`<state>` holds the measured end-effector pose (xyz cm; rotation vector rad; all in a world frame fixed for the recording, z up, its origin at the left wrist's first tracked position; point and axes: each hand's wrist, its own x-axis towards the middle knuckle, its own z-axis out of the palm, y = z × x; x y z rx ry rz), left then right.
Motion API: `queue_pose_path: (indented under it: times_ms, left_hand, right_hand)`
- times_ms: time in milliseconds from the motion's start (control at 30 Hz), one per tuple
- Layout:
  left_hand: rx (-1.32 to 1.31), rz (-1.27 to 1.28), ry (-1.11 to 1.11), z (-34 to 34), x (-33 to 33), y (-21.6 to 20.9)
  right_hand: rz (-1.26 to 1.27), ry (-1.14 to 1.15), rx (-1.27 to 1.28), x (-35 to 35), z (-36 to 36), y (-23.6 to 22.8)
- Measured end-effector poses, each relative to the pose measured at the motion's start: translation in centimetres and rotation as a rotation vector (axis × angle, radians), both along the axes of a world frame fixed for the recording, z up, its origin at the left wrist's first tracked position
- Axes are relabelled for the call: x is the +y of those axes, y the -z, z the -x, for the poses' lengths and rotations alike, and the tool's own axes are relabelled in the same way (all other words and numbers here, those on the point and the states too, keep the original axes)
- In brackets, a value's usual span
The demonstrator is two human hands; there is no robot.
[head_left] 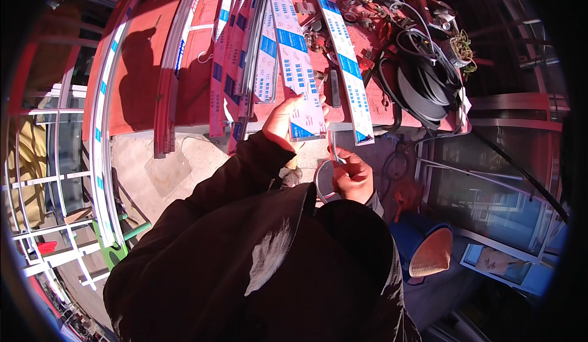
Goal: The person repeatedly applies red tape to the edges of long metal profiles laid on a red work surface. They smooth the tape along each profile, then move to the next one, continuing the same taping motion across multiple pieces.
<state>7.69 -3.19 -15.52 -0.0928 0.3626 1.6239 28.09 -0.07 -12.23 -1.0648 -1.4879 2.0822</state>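
Note:
My left hand (pixel 280 123) is closed round the near end of a long flat profile (pixel 298 75) wrapped in white and blue printed film. The profile runs away from me over the red table. To the right of that end, my right hand (pixel 353 178) pinches a thin grey strip (pixel 334 147), which looks like a flexible seal. Part of the strip rises toward the profile's end, and a loop hangs below beside my fingers. Whether the strip touches the profile I cannot tell.
More wrapped profiles (pixel 346 60) lie on the red table (pixel 136 106), several jutting over its near edge. Black coiled strip (pixel 425 88), hardware and a potted plant (pixel 460 51) crowd its right side. A blue bucket (pixel 411 238) and framed glass panels (pixel 490 189) stand at right.

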Motion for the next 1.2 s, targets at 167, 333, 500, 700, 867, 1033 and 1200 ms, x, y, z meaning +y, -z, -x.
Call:
queue_pose_path:
  times_ms: [167,333,500,700,867,1033,1200]
  left_hand:
    - [-0.03,-0.006,-0.018,-0.4,0.8,-0.3]
    - [0.006,0.03,-0.039,-0.9,1.2,-0.3]
    - [-0.039,0.012,0.003,-0.8,1.3,-0.3]
    - [-0.027,-0.022,0.023,-0.9,1.6,1.3]
    - [0.064,0.069,-0.004,-1.3,1.5,0.4]
    - [0.076,0.067,-0.012,-1.5,1.8,0.7]
    - [0.078,0.066,-0.013,-1.6,1.9,1.1]
  right_hand:
    - [-0.058,0.052,-0.053,-1.1,-0.9,0.2]
    - [-0.067,0.072,-0.163,-0.9,-0.9,0.0]
    - [-0.133,0.066,-0.276,-0.8,-0.4,-0.3]
    - [-0.08,0.077,-0.229,-0.9,-0.5,-0.6]
    - [-0.106,0.086,-0.229,-1.1,-0.8,0.0]
    - [-0.197,0.136,-0.278,-1.8,-0.3,0.3]
    - [-0.197,0.086,-0.386,-1.4,-0.1,-0.4]
